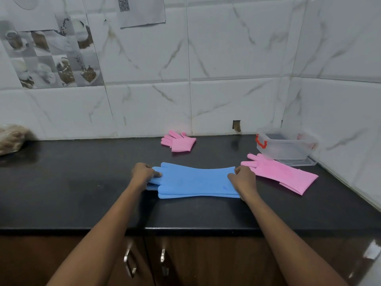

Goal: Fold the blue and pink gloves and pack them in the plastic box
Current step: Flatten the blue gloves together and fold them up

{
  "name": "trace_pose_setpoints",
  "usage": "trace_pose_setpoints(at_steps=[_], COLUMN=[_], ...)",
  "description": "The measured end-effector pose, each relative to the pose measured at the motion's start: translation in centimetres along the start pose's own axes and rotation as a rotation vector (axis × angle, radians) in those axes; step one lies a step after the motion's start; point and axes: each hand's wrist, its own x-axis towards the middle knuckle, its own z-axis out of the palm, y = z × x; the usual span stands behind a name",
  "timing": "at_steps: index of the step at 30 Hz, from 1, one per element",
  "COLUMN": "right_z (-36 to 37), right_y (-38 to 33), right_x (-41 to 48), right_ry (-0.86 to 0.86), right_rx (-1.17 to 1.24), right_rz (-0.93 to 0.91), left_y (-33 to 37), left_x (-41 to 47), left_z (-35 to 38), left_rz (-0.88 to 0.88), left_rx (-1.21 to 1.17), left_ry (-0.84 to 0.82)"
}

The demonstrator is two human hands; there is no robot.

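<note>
The blue gloves [195, 180] were held flat on the counter [82, 193], finger end pinched in the curled left hand [143, 174], cuff gripped by the right hand [243, 179]. Light, limp and probably grippy, they were judged best taken at both ends.

You face a white tiled wall [226, 58] behind the black bench [82, 193]. Picture tiles [51, 54] sit upper left; brown cupboard doors [206, 261] fill the bottom.

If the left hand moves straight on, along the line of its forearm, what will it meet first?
Beyond the flat blue rubber gloves it grips, the left hand would probably reach the folded pink rubber glove near the wall; depth is uncertain.
</note>
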Motion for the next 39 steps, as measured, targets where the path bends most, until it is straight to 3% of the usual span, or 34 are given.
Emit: trace_pose_setpoints(at_steps=[4,7,8,10,12,14,20,22,25,27,29,31,39], right_z=[-0.5,-1.5,-1.7,-1.5,-1.3,-1.3,-0.8,0.0,1.9,4.0,6.2,7.6,2.3], right_y=[-1.1,-1.2,-1.1,-1.1,-1.3,-1.5,-1.9,-2.5,-4.9,-6.3,-6.9,-6.6,-3.5], right_x=[-0.6,-0.9,-1.1,-1.6,-1.9,-1.7,-2.1,-2.4,-3.7,-5.0,-6.7,-7.9,-3.4], right_ry=[0.009,-0.036,-0.065,-0.127,-0.165,-0.188,-0.178,-0.083,0.083,0.082,-0.018,-0.106,0.006], right_rx=[-0.392,-0.583,-0.593,-0.582,-0.540,-0.396,0.050,-0.058,-0.396,-0.537,-0.651,-0.699,-0.188], right_rz=[0.001,0.052,0.066,0.110,0.167,0.224,0.267,0.166,-0.132,-0.362,-0.527,-0.555,-0.096], left_y=[0.1,0.4,0.7,1.1,1.0,0.6,-1.4,-1.2,0.8,2.0,2.4,2.1,2.2], left_x=[-0.6,-1.6,-2.3,-3.9,-5.5,-6.6,-7.6,-7.2,-5.7,-4.0,-3.0,-2.6,-2.6], left_z=[0.0,1.0,1.5,3.3,5.5,7.8,10.0,9.4,8.0,6.8,6.0,6.0,7.9], left_rz=[0.077,0.365,0.523,0.792,0.936,0.985,0.853,0.672,0.226,0.056,-0.023,-0.042,0.071], left_rx=[0.238,0.517,0.514,0.495,0.576,0.675,0.494,0.194,-0.481,-0.625,-0.530,-0.353,-0.159], left_ry=[0.055,0.215,0.186,-0.045,-0.282,-0.401,-0.445,-0.503,-0.462,-0.451,-0.467,-0.453,-0.262])
